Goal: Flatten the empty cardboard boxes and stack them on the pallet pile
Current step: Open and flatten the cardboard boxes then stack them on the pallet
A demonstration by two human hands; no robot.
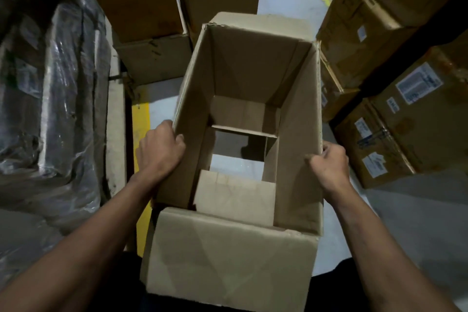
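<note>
An open, empty brown cardboard box point(243, 119) stands upright between the person's bare forearms, its top flaps folded outward. Its bottom flaps hang partly open, and pale grey concrete floor point(236, 166) shows through the gap. The left hand point(159, 152) grips the rim of the box's left wall, fingers curled over the edge. The right hand point(329, 162) clasps the right wall's rim, thumb inside. Sealed brown cartons with white labels point(395, 114) are stacked to the right, more brown cartons point(177, 2) stand beyond, and plastic-wrapped goods point(50, 88) loom at left beside a yellow floor stripe point(140, 129).
</note>
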